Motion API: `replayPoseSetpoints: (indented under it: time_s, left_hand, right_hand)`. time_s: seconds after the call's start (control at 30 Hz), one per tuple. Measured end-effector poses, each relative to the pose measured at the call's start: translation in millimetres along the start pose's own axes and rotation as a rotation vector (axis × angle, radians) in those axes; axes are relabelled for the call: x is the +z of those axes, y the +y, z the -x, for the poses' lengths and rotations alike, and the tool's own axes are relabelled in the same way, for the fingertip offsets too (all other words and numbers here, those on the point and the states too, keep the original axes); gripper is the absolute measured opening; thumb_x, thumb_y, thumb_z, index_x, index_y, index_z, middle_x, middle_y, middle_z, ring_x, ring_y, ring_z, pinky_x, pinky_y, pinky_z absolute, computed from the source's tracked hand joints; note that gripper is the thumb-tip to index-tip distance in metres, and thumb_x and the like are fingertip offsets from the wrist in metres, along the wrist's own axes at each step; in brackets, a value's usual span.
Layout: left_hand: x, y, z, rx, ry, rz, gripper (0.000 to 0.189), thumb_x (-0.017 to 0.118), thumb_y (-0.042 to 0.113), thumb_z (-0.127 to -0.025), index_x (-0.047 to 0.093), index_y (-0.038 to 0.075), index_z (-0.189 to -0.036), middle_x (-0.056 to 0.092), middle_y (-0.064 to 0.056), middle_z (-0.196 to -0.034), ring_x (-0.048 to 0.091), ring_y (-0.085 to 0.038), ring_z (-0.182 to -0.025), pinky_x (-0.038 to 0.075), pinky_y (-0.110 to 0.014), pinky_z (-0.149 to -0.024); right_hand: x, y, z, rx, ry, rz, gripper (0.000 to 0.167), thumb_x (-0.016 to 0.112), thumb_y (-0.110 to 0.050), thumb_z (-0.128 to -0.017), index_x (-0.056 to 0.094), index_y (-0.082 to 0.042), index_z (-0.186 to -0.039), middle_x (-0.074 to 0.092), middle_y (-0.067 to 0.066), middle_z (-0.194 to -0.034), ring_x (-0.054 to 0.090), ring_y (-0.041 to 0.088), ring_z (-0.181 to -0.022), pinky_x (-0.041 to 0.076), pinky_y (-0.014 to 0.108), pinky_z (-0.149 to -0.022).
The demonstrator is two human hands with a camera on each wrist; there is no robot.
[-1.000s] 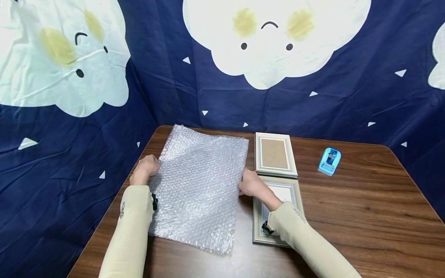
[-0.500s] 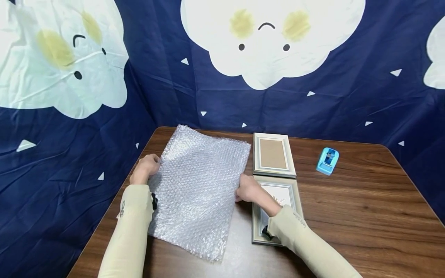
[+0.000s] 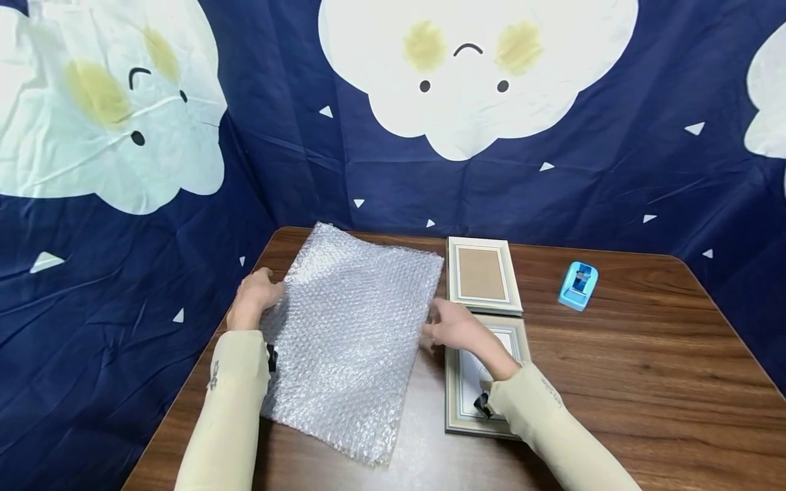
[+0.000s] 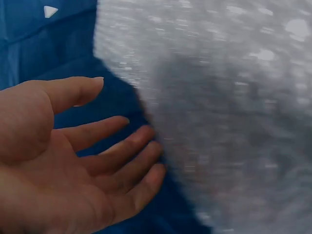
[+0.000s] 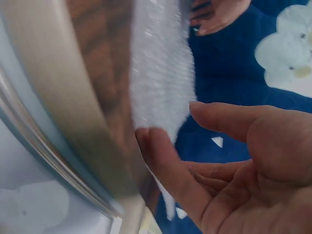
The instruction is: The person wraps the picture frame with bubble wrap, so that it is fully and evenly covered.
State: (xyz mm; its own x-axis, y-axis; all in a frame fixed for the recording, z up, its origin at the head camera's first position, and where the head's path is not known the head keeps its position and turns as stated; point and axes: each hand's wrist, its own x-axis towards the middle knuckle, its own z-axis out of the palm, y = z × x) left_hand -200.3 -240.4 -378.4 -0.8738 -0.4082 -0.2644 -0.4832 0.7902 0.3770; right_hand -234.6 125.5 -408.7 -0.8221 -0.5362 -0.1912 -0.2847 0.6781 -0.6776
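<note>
A sheet of bubble wrap lies on the left part of the table, its edges slightly wavy. My left hand is at its left edge; in the left wrist view the fingers are spread and loosely bent, with nothing between them and the wrap beside their tips. At the right edge is my right hand, thumb and fingers apart. In the right wrist view its index finger overlaps the wrap's edge. Beneath my right wrist lies a picture frame, partly hidden by the forearm.
A second picture frame with a brown centre lies behind the first, close against it. Farther right on the wooden table stands a blue tape dispenser. Dark blue cloth printed with clouds hangs behind and to the left.
Both hands have loosened from the wrap's edges and their fingers have opened. The wrap's near right corner has shifted slightly left and toward me.
</note>
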Motion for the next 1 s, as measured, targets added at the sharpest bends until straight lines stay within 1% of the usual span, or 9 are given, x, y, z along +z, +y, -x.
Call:
replayPoseSetpoints:
  time_s: [0.07, 0.13, 0.2, 0.27, 0.4, 0.5, 0.6, 0.8, 1.0]
  left_hand:
    - [-3.0, 7.6, 3.3, 0.021, 0.056, 0.019, 0.059, 0.042, 0.027, -0.096, 0.032, -0.008, -0.143, 0.031, -0.035, -0.144, 0.026, -0.052, -0.133, 0.027, -0.060, -0.109]
    - [-6.1, 16.9, 7.6, 0.047, 0.096, 0.038, 0.058, 0.044, 0.027, -0.096, 0.033, -0.007, -0.142, 0.031, -0.035, -0.143, 0.025, -0.052, -0.133, 0.026, -0.061, -0.109]
    - [-9.6, 25.9, 12.3, 0.081, 0.128, 0.049, 0.056, 0.045, 0.026, -0.097, 0.035, -0.006, -0.142, 0.032, -0.035, -0.142, 0.026, -0.051, -0.133, 0.026, -0.061, -0.109]
    - [-12.9, 34.7, 18.3, 0.128, 0.153, 0.055, 0.054, 0.046, 0.025, -0.097, 0.037, -0.005, -0.141, 0.036, -0.034, -0.141, 0.029, -0.050, -0.132, 0.027, -0.059, -0.109]
    - [-15.2, 50.2, 32.2, 0.252, 0.209, 0.070, 0.050, 0.048, 0.023, -0.097, 0.043, -0.006, -0.136, 0.047, -0.032, -0.135, 0.040, -0.047, -0.126, 0.033, -0.057, -0.105]
    - [-10.3, 61.6, 41.8, 0.322, 0.239, 0.080, 0.047, 0.051, 0.023, -0.095, 0.048, -0.006, -0.132, 0.055, -0.030, -0.126, 0.050, -0.046, -0.117, 0.039, -0.056, -0.099]
    - [-0.4, 73.7, 50.5, 0.347, 0.232, 0.086, 0.046, 0.053, 0.024, -0.094, 0.051, -0.005, -0.130, 0.060, -0.028, -0.121, 0.056, -0.042, -0.111, 0.042, -0.054, -0.096]
    - [26.4, 99.8, 66.2, 0.380, 0.150, 0.098, 0.045, 0.055, 0.025, -0.093, 0.053, 0.000, -0.131, 0.063, -0.023, -0.118, 0.060, -0.036, -0.108, 0.045, -0.050, -0.094]
    - [57.4, 124.5, 83.7, 0.439, 0.111, 0.083, 0.044, 0.062, 0.025, -0.091, 0.057, 0.002, -0.128, 0.066, -0.019, -0.115, 0.061, -0.035, -0.106, 0.048, -0.048, -0.092]
  right_hand:
    - [-7.5, 1.1, 3.5, -0.030, 0.038, 0.003, 0.043, 0.066, -0.019, -0.088, 0.055, 0.004, -0.123, 0.064, 0.005, -0.082, 0.059, 0.012, -0.067, 0.047, 0.027, -0.061]
    - [-15.2, 2.4, 7.3, -0.055, 0.078, 0.008, 0.049, 0.066, -0.022, -0.088, 0.053, 0.003, -0.128, 0.065, 0.005, -0.085, 0.056, 0.013, -0.070, 0.046, 0.027, -0.063]
    - [-22.4, 4.0, 11.3, -0.071, 0.109, 0.013, 0.049, 0.066, -0.025, -0.088, 0.054, 0.001, -0.128, 0.066, 0.005, -0.089, 0.057, 0.014, -0.074, 0.047, 0.028, -0.066]
    - [-28.8, 6.4, 15.7, -0.067, 0.132, 0.007, 0.049, 0.066, -0.027, -0.089, 0.055, -0.001, -0.128, 0.067, 0.005, -0.092, 0.059, 0.016, -0.078, 0.048, 0.030, -0.070]
    - [-38.6, 13.8, 24.7, -0.056, 0.165, 0.007, 0.050, 0.064, -0.029, -0.090, 0.054, 0.000, -0.130, 0.068, 0.007, -0.099, 0.064, 0.022, -0.092, 0.052, 0.034, -0.074]
    - [-42.5, 21.6, 31.7, -0.053, 0.182, 0.028, 0.049, 0.063, -0.028, -0.091, 0.054, 0.000, -0.130, 0.068, 0.008, -0.101, 0.065, 0.025, -0.096, 0.052, 0.035, -0.074]
    - [-44.3, 30.6, 38.3, -0.040, 0.201, 0.058, 0.047, 0.063, -0.028, -0.091, 0.056, -0.001, -0.128, 0.068, 0.008, -0.101, 0.063, 0.023, -0.093, 0.050, 0.036, -0.073]
    - [-47.6, 47.6, 49.3, 0.011, 0.217, 0.077, 0.046, 0.063, -0.028, -0.092, 0.056, 0.000, -0.127, 0.067, 0.009, -0.102, 0.063, 0.024, -0.093, 0.049, 0.033, -0.069]
    - [-52.8, 61.9, 59.0, 0.052, 0.213, 0.080, 0.045, 0.061, -0.027, -0.093, 0.055, 0.001, -0.128, 0.068, 0.016, -0.108, 0.065, 0.032, -0.099, 0.054, 0.036, -0.070]
